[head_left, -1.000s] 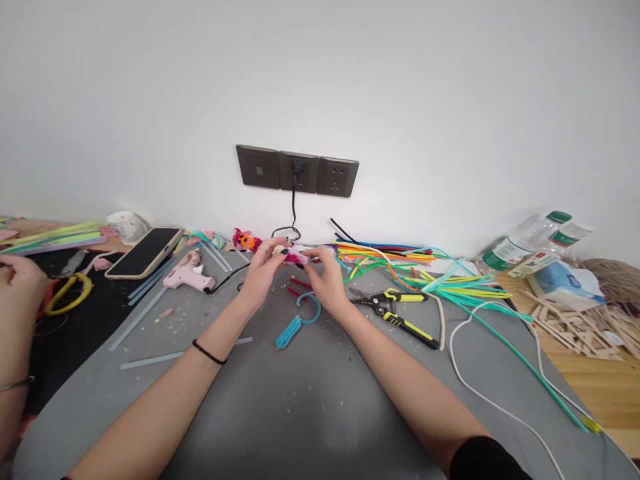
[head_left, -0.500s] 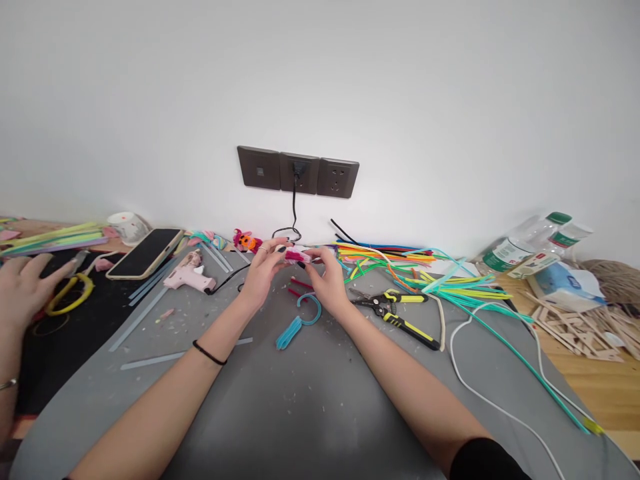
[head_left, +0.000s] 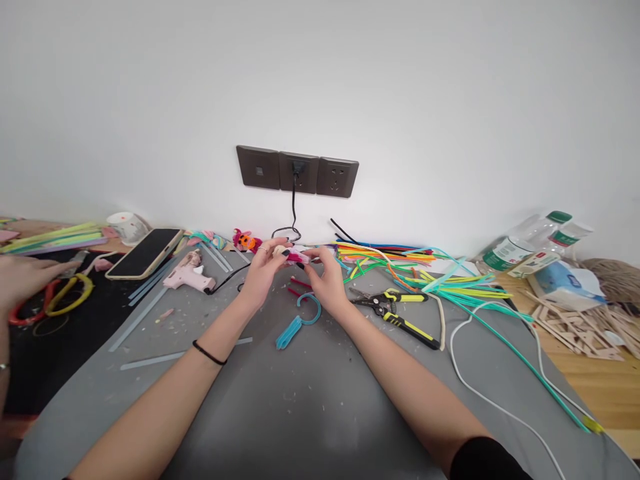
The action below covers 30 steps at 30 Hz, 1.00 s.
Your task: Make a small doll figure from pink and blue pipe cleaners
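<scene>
The piece being handled, a small pink-and-white fuzzy piece (head_left: pixel 297 256), is up between both hands above the far part of the gray surface (head_left: pixel 310 413). The left hand (head_left: pixel 265 268) has its grip pinched on one end, and the right hand (head_left: pixel 320 270) has its fingertips together on the other. The fingers hide much of the piece, so how complete it is cannot be told; it seems to be mid-shaping. Beyond the left hand, an orange-and-magenta figure (head_left: pixel 246 241) looks already formed. Nearer, a blue curled pipe cleaner (head_left: pixel 311 312) with a folded bundle at its end is bent but lies apart. The pink glue gun (head_left: pixel 187 275) and yellow-black wire pliers (head_left: pixel 395 313) rest unheld, and plenty of loose pipe cleaners (head_left: pixel 385 255) appear unworked.
</scene>
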Motion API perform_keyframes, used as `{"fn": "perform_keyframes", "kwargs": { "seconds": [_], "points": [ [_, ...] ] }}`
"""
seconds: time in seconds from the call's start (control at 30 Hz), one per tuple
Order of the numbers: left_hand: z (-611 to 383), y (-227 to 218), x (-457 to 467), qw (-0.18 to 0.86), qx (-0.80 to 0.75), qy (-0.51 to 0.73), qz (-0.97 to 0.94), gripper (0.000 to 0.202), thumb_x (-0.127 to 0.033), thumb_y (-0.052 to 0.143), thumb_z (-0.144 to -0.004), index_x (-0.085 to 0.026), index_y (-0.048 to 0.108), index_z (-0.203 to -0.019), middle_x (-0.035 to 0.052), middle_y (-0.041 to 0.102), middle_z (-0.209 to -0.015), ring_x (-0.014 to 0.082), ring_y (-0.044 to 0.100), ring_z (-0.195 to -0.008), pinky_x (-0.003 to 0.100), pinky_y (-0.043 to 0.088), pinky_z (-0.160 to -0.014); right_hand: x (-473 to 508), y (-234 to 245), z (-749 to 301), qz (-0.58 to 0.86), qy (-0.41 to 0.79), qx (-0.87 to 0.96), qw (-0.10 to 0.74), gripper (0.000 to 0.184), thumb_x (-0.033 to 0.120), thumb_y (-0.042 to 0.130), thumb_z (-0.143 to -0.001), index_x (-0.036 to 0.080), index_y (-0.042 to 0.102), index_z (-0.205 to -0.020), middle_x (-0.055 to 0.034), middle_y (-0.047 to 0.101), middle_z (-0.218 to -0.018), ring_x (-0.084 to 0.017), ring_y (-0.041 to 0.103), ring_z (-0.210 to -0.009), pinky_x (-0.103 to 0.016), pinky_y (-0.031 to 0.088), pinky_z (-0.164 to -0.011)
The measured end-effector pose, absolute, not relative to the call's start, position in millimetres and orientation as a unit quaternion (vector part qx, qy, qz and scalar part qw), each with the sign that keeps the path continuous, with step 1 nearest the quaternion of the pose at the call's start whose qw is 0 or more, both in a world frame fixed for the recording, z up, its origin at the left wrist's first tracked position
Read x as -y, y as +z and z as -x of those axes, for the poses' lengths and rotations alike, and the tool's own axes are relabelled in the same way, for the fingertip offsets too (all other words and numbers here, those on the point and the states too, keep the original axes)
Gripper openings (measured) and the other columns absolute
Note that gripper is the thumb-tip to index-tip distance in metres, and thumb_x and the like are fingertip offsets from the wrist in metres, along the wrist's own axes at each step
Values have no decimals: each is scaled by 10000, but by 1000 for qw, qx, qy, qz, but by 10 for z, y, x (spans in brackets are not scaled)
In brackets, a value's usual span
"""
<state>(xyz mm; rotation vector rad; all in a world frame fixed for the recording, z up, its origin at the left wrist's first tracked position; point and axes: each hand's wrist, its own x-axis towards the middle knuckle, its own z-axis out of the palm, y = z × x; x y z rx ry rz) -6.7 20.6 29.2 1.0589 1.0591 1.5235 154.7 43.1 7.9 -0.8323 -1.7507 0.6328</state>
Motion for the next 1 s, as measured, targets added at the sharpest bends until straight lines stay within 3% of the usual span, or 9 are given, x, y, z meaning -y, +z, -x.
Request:
{"fn": "perform_keyframes", "kwargs": {
  "seconds": [0.33,0.57,0.83,1.0],
  "points": [
    [66,295,-203,493,-429,626,-426,379,-329,741,-736,-216,666,-1090,74,693,-1144,235,652,-1051,377,569,-888,-452,46,-1547,335,254,734,534,157,178,583,-909,212,653,-1045,-72,691,-1016,-216,626,-963,-350,511,-870],
    [66,274,-218,494,-414,640,-417,347,-405,734,-765,-220,688,-1055,79,704,-1151,241,659,-1051,363,571,-850,-458,47,-1545,339,266,721,542,164,194,584,-907,207,657,-1054,-68,699,-1018,-208,632,-961,-345,512,-873],
    [75,279,-209,493,-407,634,-435,367,-345,754,-733,-223,683,-1072,74,697,-1148,242,650,-1076,370,577,-871,-462,49,-1542,340,269,713,551,158,212,595,-905,209,661,-1048,-69,713,-1029,-210,641,-968,-348,521,-877],
    [64,253,-229,478,-421,632,-441,409,-416,791,-752,-215,668,-1087,77,688,-1126,240,654,-1062,372,579,-871,-458,51,-1538,336,266,714,553,160,206,589,-901,207,657,-1046,-69,712,-1021,-207,641,-953,-344,525,-866]
  ]
}}
